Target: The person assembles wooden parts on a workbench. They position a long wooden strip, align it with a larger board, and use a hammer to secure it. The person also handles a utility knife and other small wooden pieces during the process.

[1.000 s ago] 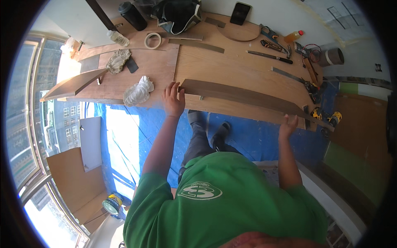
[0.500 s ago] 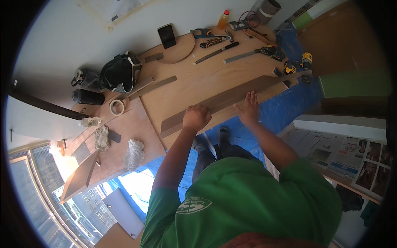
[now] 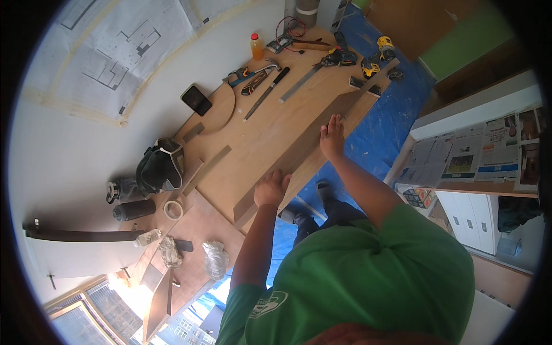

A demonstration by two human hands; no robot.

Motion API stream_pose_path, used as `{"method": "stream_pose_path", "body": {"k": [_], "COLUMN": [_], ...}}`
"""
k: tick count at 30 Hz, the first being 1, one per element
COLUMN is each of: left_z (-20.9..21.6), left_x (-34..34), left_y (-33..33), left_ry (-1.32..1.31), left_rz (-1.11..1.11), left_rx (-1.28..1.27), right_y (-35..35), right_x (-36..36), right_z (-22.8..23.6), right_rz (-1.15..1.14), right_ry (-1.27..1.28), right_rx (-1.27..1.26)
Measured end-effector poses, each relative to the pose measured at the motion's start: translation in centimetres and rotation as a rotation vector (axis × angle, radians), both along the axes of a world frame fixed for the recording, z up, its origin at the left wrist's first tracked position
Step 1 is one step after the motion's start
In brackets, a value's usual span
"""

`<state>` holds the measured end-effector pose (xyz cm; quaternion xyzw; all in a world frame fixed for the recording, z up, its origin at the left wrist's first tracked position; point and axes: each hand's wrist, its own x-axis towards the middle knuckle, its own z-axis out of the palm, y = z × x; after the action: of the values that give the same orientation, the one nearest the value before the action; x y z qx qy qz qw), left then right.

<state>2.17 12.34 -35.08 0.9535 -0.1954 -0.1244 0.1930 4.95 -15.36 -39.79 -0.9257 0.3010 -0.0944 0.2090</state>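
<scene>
While the left hand (image 3: 270, 190) rests on the long brown board (image 3: 299, 148) with its fingers (image 3: 278, 176) bent, the right hand (image 3: 332, 139) is at the board's near edge, its fingers straight and opened out. I cannot tell whether the left fingers grip. The board lies along the front of the bench (image 3: 259, 141).
</scene>
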Motion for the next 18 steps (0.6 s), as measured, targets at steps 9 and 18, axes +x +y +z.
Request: {"method": "stream_pose_path", "body": {"k": [9,18], "left_z": [-0.3,-0.7], "left_x": [-0.1,-0.1], "left_y": [-0.5,0.0], "left_ry": [0.009,0.047], "left_rz": [-0.035,-0.018], "left_rx": [0.065,0.085], "right_y": [-13.3,-14.0], "right_x": [4.9,5.0], "right_z": [-1.1,1.9], "right_rz": [-0.120,-0.082], "right_ry": [-0.016,-0.010], "right_rx": [0.147,0.330]}}
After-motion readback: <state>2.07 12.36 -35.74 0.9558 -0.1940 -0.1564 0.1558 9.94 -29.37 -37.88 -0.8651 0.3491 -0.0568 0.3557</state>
